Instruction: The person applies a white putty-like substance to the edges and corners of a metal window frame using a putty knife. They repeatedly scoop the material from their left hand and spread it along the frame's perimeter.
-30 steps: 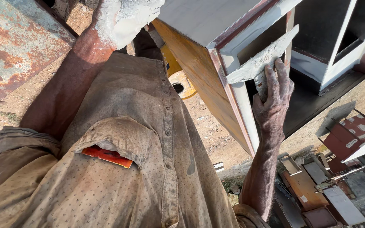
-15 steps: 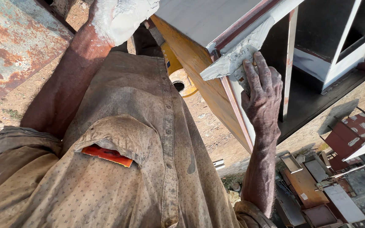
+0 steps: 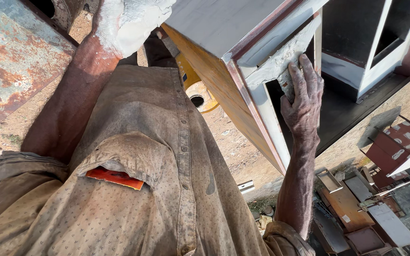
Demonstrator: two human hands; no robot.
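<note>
My right hand [image 3: 303,102] grips a broad putty scraper [image 3: 286,60] smeared with white filler. It presses the blade flat against the white-painted front frame of a wooden cabinet [image 3: 224,95], at the upper corner of an opening. My left hand [image 3: 128,22] is raised at the top left, beside the cabinet's yellow-brown side. It is coated in white putty and closed around a lump of it, with the fingers partly cut off by the frame edge. My dusty patterned shirt [image 3: 167,180] fills the middle.
A rusty blue-green metal panel [image 3: 10,61] stands at the left. A yellow round object with a hole [image 3: 199,97] lies on the sandy ground. Red-brown and white cabinet parts and boards [image 3: 385,156] are stacked at the right and lower right.
My right hand has slid the scraper along the cabinet's front frame, first down to the left, then back to the right, with the blade now turned flatter on the frame. The left hand stays raised.
</note>
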